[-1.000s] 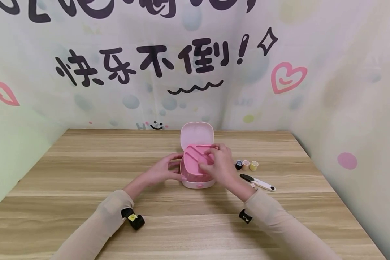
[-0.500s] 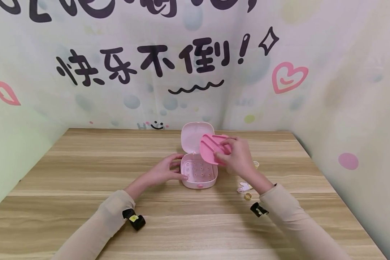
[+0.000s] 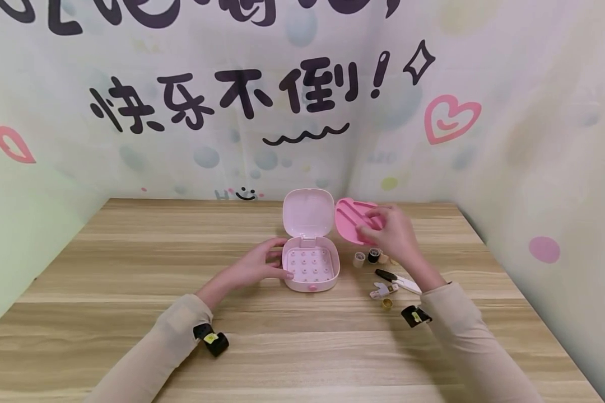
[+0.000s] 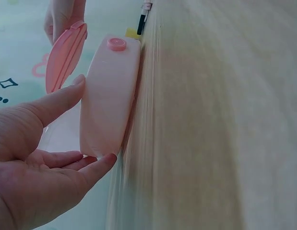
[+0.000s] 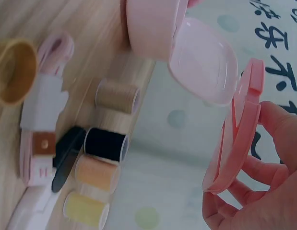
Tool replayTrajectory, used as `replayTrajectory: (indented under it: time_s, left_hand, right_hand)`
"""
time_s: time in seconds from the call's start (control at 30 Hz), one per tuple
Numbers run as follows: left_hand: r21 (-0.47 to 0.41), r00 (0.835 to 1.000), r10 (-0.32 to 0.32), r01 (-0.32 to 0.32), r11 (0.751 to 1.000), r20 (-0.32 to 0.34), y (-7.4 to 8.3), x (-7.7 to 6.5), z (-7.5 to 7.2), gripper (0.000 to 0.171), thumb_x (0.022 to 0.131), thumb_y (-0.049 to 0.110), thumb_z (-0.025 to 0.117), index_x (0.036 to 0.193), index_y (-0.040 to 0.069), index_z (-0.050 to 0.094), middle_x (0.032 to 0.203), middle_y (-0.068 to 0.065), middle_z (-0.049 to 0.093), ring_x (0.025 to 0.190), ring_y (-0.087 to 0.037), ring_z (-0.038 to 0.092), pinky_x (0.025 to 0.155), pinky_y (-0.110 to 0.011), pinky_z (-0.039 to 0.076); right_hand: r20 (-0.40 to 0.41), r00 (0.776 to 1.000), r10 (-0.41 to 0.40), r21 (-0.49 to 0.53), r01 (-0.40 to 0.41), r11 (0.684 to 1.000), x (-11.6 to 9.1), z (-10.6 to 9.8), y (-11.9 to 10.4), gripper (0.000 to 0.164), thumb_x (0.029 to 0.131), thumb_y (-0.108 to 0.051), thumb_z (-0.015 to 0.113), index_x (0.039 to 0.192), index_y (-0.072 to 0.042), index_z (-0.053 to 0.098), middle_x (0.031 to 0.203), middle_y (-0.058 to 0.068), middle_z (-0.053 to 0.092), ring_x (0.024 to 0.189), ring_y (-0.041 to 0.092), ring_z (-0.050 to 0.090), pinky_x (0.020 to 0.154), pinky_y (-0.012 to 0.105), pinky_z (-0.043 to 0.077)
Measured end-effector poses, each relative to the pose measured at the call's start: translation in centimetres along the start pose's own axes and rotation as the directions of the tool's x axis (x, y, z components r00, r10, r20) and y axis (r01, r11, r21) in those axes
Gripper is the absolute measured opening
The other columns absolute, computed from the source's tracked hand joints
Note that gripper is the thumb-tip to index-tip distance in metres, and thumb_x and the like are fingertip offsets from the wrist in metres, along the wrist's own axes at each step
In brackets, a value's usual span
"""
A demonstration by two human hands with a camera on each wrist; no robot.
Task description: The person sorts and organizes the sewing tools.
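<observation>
A pink sewing box [image 3: 311, 286] stands on the table with its lid [image 3: 308, 212] raised at the back. Rows of small pegs show on its floor. My left hand [image 3: 256, 264] holds the box at its left side, thumb at the rim and fingers around the wall, as the left wrist view [image 4: 47, 158] shows. Beyond the box's right side, my right hand [image 3: 395, 232] pinches a pink slotted tray [image 3: 350, 220] between thumb and fingers. In the right wrist view the tray [image 5: 239, 134] is seen edge-on, tilted and apart from the box.
Right of the box stand several thread spools, among them a black one [image 5: 106, 144] and a yellow one [image 5: 86, 210]. Nearer lie a black-and-white tool [image 3: 405, 282], a folded pale strip with a brown snap [image 5: 43, 143] and a gold thimble [image 3: 387, 303]. A printed curtain hangs behind.
My right hand has lifted the tray out of the box and carried it right, baring the pegged floor. My left hand has stayed at the box's left side.
</observation>
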State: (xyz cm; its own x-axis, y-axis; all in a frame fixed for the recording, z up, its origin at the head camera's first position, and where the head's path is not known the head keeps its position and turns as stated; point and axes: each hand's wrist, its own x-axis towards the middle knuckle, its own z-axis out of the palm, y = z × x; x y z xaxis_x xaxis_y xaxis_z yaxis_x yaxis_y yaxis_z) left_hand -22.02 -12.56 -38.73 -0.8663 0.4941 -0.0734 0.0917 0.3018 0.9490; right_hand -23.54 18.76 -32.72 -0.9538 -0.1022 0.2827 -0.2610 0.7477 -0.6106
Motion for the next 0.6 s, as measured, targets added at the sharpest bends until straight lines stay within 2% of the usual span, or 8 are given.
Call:
replayTrajectory:
  time_s: [0.17,0.37,0.6]
  left_hand:
    - [0.007,1.0,-0.016,0.016,1.0,-0.004,-0.1,0.0,0.0,0.08,0.091,0.001,0.079,0.158,-0.006,0.036,0.163,-0.028,0.039,0.15,-0.046,0.039,0.12,-0.051,0.041]
    - [0.022,1.0,-0.024,0.024,0.999,-0.006,-0.1,0.1,-0.1,0.079,0.091,0.002,0.079,0.157,-0.006,0.037,0.162,-0.027,0.04,0.15,-0.045,0.04,0.12,-0.051,0.042]
    - [0.012,1.0,-0.02,0.02,1.0,-0.01,-0.2,0.2,0.0,0.078,0.091,0.0,0.079,0.157,-0.007,0.037,0.162,-0.028,0.04,0.15,-0.046,0.04,0.12,-0.05,0.042]
  right_hand:
    - [-0.001,1.0,0.013,-0.023,-0.013,1.0,0.1,-0.6,1.2,0.037,0.092,-0.01,0.079,0.119,0.013,0.071,0.138,0.038,0.057,0.129,0.051,0.052,0.108,0.062,0.046]
    - [0.009,1.0,-0.011,-0.037,0.012,0.999,0.2,-1.3,2.6,0.038,0.091,-0.009,0.08,0.118,0.015,0.07,0.139,0.04,0.056,0.13,0.054,0.051,0.111,0.065,0.044]
    - [0.028,1.0,-0.002,-0.048,0.003,0.999,-0.3,-2.5,3.8,0.038,0.092,-0.009,0.08,0.119,0.015,0.069,0.135,0.041,0.057,0.127,0.053,0.052,0.105,0.064,0.047]
